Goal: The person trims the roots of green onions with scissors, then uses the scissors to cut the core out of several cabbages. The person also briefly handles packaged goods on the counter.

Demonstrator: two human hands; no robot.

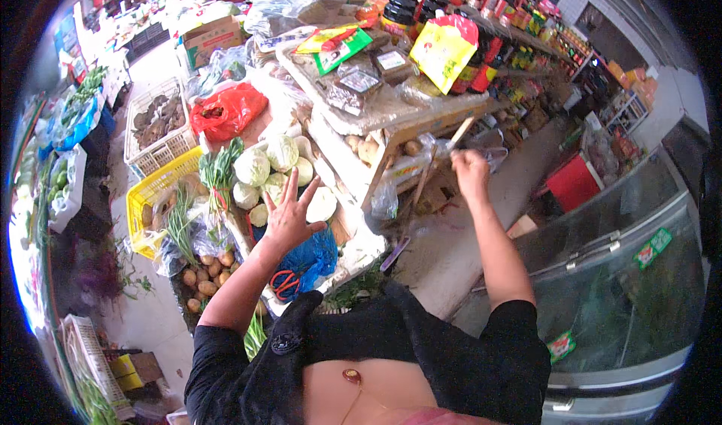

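My left hand [290, 216] is spread flat with its fingers apart, over or against several pale green cabbages [252, 166] on a white-edged stand. Below it lie a blue plastic bag [318, 253] and red-orange loops [285, 283] that look like scissor handles. A bunch of leafy greens [217, 171] with a red tie lies left of the cabbages. My right hand [471, 174] is raised at the right of the stand, its fingers curled. A pale wooden stick [462, 131] shows just above its fingertips; whether the hand holds it cannot be told.
A yellow crate [138, 199], potatoes [208, 275] and a white crate [131, 143] of dark roots stand left. A higher shelf [361, 123] carries packaged goods; bottles and jars [400, 10] stand behind. A glass-topped cabinet [615, 289] is at right. A purple-ended stick [395, 254] leans near the stand.
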